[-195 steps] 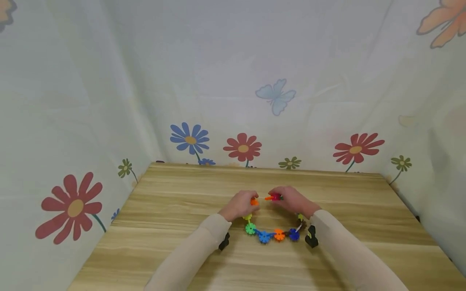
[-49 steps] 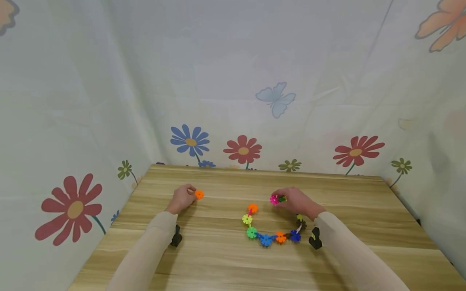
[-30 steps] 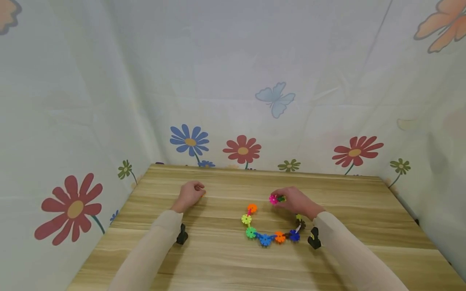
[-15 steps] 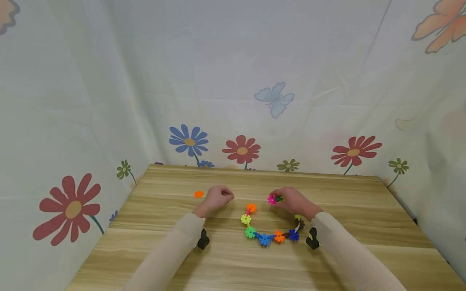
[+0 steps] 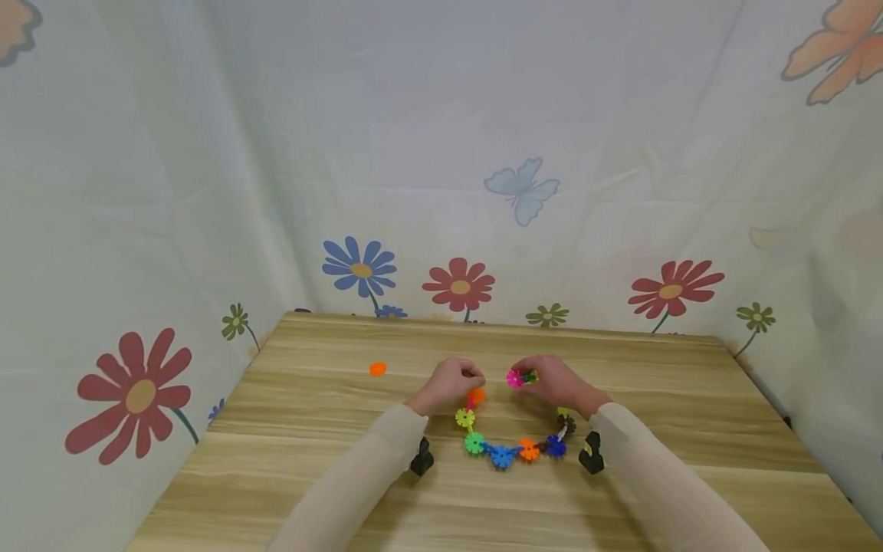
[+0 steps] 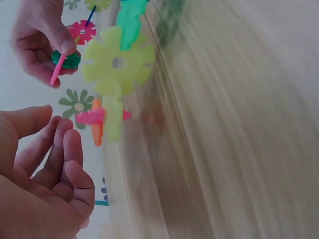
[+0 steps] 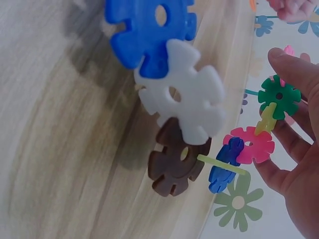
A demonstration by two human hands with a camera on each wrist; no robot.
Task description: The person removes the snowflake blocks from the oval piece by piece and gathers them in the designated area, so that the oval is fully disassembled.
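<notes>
A chain of notched plastic snowflake discs lies in a U on the table, with its blue disc (image 5: 502, 458) nearest. My right hand (image 5: 554, 381) holds the chain's raised right end by the fingertips, around a pink disc (image 5: 514, 379) and a green disc (image 7: 284, 107). Close to the chain's left end, an orange disc (image 5: 477, 396), hovers my left hand (image 5: 451, 383). In the left wrist view its fingers are loosely bent, with nothing between thumb and fingers. A yellow-green disc (image 6: 99, 67) hangs beside them. A white disc (image 7: 204, 89) and a brown disc (image 7: 167, 172) show in the right wrist view.
A loose orange disc (image 5: 378, 369) lies flat on the wooden table (image 5: 310, 491), left of the chain. Behind the table hangs a cloth (image 5: 428, 153) printed with flowers and butterflies. Each wrist carries a black camera mount (image 5: 422, 458).
The orange disc from the right end was carried left and laid on the table. My left hand released it and came back to the chain's left end. The right hand stays nearly still.
</notes>
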